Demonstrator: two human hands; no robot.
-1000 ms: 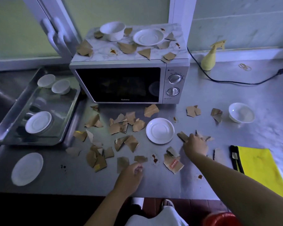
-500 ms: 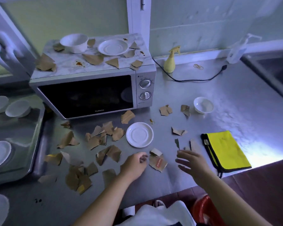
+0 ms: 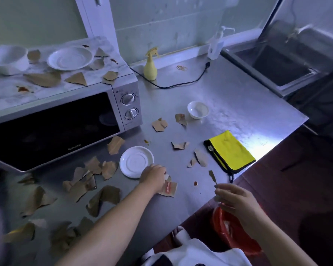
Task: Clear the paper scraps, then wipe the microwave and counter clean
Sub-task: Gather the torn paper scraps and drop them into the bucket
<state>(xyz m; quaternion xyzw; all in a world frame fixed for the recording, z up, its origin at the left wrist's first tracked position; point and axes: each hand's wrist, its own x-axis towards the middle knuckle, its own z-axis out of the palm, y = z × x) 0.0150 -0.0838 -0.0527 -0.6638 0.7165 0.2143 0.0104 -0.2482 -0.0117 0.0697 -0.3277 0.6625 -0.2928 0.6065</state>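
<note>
If my right hand (image 3: 236, 202), pinching a thin brown paper strip (image 3: 212, 176), lets go early, it misses the red bin (image 3: 231, 231) at six o'clock; my left hand (image 3: 154, 174) grips another torn brown scrap (image 3: 169, 189).

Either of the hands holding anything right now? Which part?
Right hand pinches a thin brown paper scrap by its lower end. Left hand rests on the red-printed scrap at its upper edge; a grip cannot be told.
</note>
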